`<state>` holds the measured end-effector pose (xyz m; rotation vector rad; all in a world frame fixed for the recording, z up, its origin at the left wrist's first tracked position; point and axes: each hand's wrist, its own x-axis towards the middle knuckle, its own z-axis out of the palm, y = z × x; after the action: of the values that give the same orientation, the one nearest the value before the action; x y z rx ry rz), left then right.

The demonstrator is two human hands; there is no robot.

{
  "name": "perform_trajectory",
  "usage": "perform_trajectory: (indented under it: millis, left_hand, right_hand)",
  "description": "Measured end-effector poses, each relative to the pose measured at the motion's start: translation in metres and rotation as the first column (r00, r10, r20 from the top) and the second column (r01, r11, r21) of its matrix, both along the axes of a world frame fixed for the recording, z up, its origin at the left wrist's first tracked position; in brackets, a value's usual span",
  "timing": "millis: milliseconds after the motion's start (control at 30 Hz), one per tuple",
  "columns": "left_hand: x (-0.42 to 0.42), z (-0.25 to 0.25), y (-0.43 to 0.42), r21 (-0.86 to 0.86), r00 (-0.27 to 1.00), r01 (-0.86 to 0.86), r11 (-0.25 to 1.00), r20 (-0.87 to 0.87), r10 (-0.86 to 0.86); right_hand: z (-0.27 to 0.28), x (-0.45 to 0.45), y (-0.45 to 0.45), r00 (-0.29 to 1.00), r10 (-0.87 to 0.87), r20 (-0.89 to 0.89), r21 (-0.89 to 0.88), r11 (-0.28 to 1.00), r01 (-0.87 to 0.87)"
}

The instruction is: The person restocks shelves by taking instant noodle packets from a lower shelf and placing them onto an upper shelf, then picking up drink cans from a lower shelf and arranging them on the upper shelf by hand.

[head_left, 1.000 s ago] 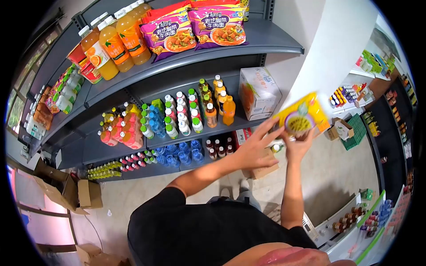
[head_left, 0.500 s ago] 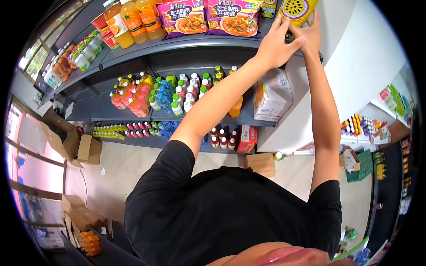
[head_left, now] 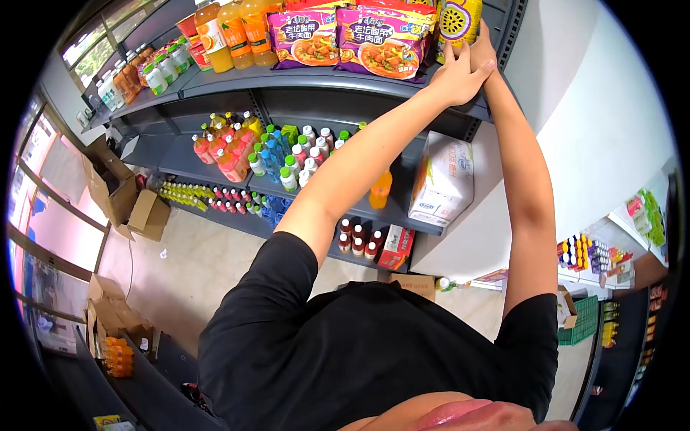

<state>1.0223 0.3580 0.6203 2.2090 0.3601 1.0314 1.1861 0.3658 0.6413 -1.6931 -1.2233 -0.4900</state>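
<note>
A yellow drink container (head_left: pixel 458 23) with a cut passion fruit pictured on it stands upright at the right end of the top shelf. My left hand (head_left: pixel 457 77) has its fingers against the container's lower front. Along its right side reaches my right hand (head_left: pixel 484 56), fingers pointing up and partly hidden behind the left hand. Both hands hold the container low down. Just left of it is a purple noodle packet (head_left: pixel 384 43), with a second noodle packet (head_left: pixel 305 39) beside that one.
Orange juice bottles (head_left: pixel 235 32) stand farther left on the top shelf (head_left: pixel 237 80). On the shelf below are several bottles, a single orange bottle (head_left: pixel 381 190) and a white carton (head_left: pixel 442 183). A white wall (head_left: pixel 553 136) borders the right. Cardboard boxes (head_left: pixel 149 215) lie on the floor.
The yellow container has gone from tilted to upright and moved left and slightly down in view, with both hands on it. The camera view has shifted, so the shelves sit somewhat differently.
</note>
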Motion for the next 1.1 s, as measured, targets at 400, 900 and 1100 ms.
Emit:
perform_trajectory:
  millis: [400,900,1100]
  left_hand:
    - [0.024,0.008,0.015,-0.090,0.992,0.071,0.993,-0.099,-0.080]
    - [0.012,0.007,-0.016,0.172,0.959,-0.260,0.950,-0.069,0.275]
    - [-0.009,-0.012,-0.035,0.337,0.939,-0.330,0.882,0.017,0.344]
  right_hand:
    - [-0.030,0.031,0.012,0.933,-0.002,-0.359,-0.181,0.981,-0.068]
    - [-0.046,0.069,0.026,0.835,0.427,-0.346,-0.071,0.876,-0.477]
    - [-0.049,0.056,0.012,0.845,0.467,-0.260,-0.084,0.861,-0.502]
